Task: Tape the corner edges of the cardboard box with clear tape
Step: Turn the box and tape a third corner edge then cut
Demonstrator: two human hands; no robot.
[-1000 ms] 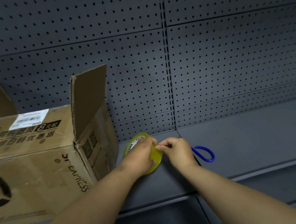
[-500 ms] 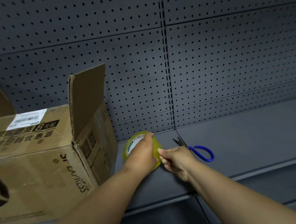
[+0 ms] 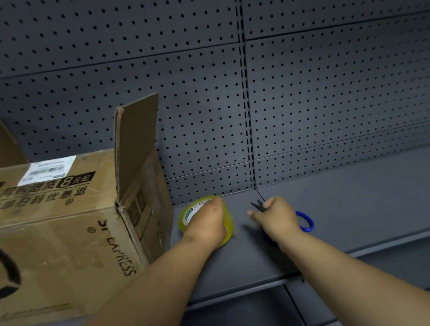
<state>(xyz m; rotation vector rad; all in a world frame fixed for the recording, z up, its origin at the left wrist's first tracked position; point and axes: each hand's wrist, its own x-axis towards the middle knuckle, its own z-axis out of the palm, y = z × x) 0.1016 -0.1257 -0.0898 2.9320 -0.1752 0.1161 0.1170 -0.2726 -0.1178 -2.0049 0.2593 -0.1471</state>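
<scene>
Cardboard box (image 3: 58, 245) printed "EXPRESS", barcode label (image 3: 47, 169) on top, left on the shelf (image 3: 371, 199), our left hand (image 3: 209, 224) gripping the tape roll (image 3: 187, 213) beside it, our right hand (image 3: 275, 217) now off the tape, curled round blue-handled scissors (image 3: 306, 222)

Yellowish tape roll (image 3: 227, 230), blue-handled scissors (image 3: 306, 222), brown box (image 3: 58, 245), dark grey dotted pegboard (image 3: 333, 84)
</scene>
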